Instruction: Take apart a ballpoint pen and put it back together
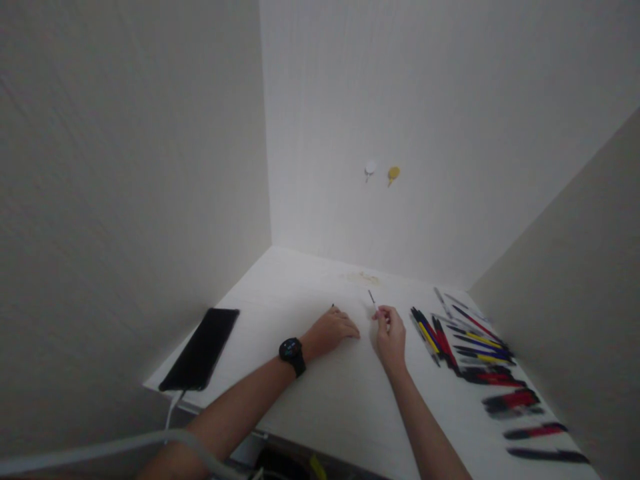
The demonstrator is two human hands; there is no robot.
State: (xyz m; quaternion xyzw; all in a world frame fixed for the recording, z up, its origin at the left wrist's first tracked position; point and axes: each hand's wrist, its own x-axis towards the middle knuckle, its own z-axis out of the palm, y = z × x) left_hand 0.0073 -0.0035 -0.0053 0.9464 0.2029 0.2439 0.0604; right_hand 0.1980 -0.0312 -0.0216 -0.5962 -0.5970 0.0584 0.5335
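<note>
My right hand [391,333] is closed in a pinch around what looks like a slim pen refill [372,298], its dark end pointing up and away, its lower part pale. To its left, my left hand [333,330] lies low over the white table with its fingers curled together. A small dark tip [333,306] shows just past those fingers; the rest of that thing is hidden. Right of my right hand lies a bunch of pens [430,337] in black, yellow, blue and red.
More pens and pen parts [483,340] lie in rows along the table's right side, down to a black pen [547,455] at the front. A black tablet or phone [203,350] with a white cable [173,410] sits at the left edge. Walls enclose the white table [300,280].
</note>
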